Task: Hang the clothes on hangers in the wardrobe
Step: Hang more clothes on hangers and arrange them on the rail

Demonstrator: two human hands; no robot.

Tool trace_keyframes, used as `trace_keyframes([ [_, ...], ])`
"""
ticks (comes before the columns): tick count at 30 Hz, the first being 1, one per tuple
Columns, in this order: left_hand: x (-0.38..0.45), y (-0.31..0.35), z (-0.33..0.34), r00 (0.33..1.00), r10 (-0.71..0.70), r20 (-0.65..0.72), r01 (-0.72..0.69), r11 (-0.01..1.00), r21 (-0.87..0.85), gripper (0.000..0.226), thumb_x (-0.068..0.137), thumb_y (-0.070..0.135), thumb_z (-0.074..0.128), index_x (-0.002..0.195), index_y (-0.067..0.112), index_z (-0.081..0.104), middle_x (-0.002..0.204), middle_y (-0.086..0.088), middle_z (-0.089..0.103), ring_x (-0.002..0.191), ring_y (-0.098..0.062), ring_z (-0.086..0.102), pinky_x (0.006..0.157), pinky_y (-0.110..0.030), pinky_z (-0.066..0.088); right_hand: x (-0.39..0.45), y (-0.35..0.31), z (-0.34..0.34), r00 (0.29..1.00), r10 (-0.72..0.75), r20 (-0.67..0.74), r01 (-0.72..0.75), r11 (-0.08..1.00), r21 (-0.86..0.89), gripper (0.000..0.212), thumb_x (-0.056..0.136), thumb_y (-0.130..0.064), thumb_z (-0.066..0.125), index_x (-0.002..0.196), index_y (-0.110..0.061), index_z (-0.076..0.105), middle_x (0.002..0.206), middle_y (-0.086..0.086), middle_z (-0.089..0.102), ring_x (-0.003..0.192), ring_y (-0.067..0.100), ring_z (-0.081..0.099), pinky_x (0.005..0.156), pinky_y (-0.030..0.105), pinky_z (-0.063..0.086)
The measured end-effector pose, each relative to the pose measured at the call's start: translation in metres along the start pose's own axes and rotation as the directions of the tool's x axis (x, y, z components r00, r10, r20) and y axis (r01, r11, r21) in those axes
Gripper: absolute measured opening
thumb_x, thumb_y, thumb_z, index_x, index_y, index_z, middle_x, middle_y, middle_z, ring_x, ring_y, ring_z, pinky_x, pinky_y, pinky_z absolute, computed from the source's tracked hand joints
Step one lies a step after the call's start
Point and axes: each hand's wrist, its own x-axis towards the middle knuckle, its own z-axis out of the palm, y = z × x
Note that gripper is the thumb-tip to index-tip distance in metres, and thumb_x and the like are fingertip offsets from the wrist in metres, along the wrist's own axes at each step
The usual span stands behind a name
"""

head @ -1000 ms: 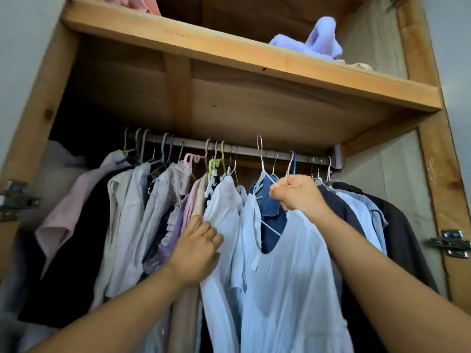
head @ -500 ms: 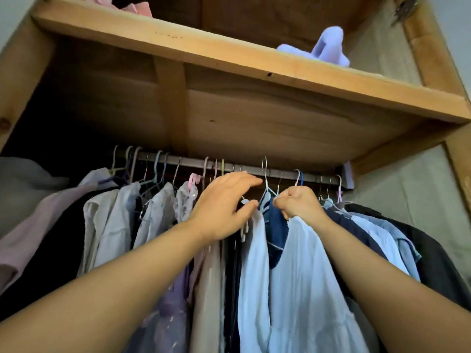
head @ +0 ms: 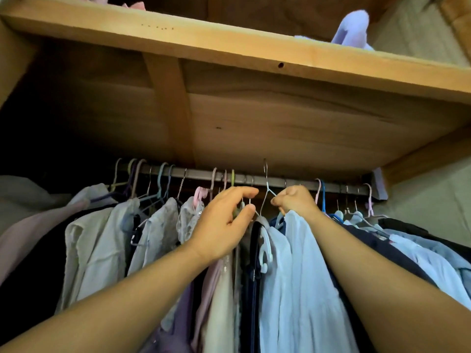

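Note:
A metal rail (head: 293,184) runs under the wardrobe's wooden shelf, crowded with hangers and shirts. My right hand (head: 295,201) is closed on the shoulder of a thin white wire hanger (head: 266,189) that carries a pale blue-white shirt (head: 305,276). The hanger's hook rises just above the rail. My left hand (head: 224,222) is just left of it, fingers curled among the neighbouring hanger necks, thumb and forefinger pinching toward a thin wire; what it grips is unclear.
White, lilac and beige shirts (head: 102,238) hang packed to the left, dark and blue ones (head: 407,250) to the right. A wooden shelf (head: 229,47) sits close above, with a lavender cloth (head: 354,29) on it. The rail's end bracket (head: 379,182) meets the right wall.
My left hand rose from the hanging shirts up to the hanger necks by the rail. My right hand lifted the hanger with the pale shirt toward the rail. The view tilted upward.

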Motion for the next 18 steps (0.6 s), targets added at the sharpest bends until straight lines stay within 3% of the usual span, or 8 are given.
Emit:
trace_keyframes([
  [2,-0.001,-0.004,0.001,1.0,-0.008,0.01,0.007,1.0,0.007,0.03,0.095,0.022,0.05,0.124,0.027,0.055,0.124,0.015,0.056,0.118,0.007,0.045,0.097,-0.008,0.033,0.002,0.004,0.003,1.0,0.0,-0.003,0.0,1.0,0.023,0.009,0.081,0.004,0.06,0.072,0.005,0.061,0.054,0.01,0.045,0.046,0.019,0.038,0.034,0.011,0.031],
  [4,-0.003,-0.006,0.002,1.0,-0.012,0.025,0.012,1.0,0.01,0.03,0.094,0.023,0.05,0.123,0.027,0.056,0.122,0.017,0.055,0.118,0.007,0.044,0.097,-0.007,0.033,0.004,0.01,0.003,1.0,-0.009,0.008,0.009,1.0,0.023,0.019,0.081,0.005,0.059,0.062,0.002,0.057,0.05,0.009,0.042,0.044,0.018,0.036,0.035,0.013,0.031],
  [6,-0.005,-0.008,0.004,0.999,-0.025,0.043,0.025,1.0,0.003,0.03,0.093,0.027,0.049,0.123,0.027,0.056,0.122,0.017,0.055,0.118,0.006,0.044,0.099,-0.011,0.034,0.004,0.016,0.003,0.999,-0.023,0.022,0.022,0.999,0.026,0.03,0.081,0.005,0.058,0.053,-0.002,0.048,0.047,0.008,0.039,0.042,0.018,0.033,0.037,0.016,0.03],
  [12,-0.009,-0.01,0.009,0.998,-0.027,0.048,0.027,1.0,0.004,0.036,0.088,0.036,0.045,0.122,0.029,0.056,0.12,0.018,0.056,0.116,0.006,0.047,0.099,-0.021,0.041,0.015,0.02,0.007,1.0,-0.014,0.009,0.014,1.0,0.024,0.037,0.082,0.002,0.059,0.049,-0.005,0.047,0.044,0.008,0.04,0.04,0.016,0.036,0.037,0.015,0.032],
  [18,-0.006,-0.012,0.011,0.999,-0.006,0.053,0.004,0.999,0.034,0.035,0.087,0.037,0.051,0.12,0.027,0.059,0.118,0.019,0.056,0.116,0.006,0.046,0.099,-0.02,0.039,0.008,0.037,0.013,0.996,0.022,0.088,-0.012,0.994,-0.108,0.012,0.083,-0.003,0.063,0.07,-0.005,0.061,0.049,0.001,0.052,0.047,0.011,0.047,0.041,0.014,0.037],
])
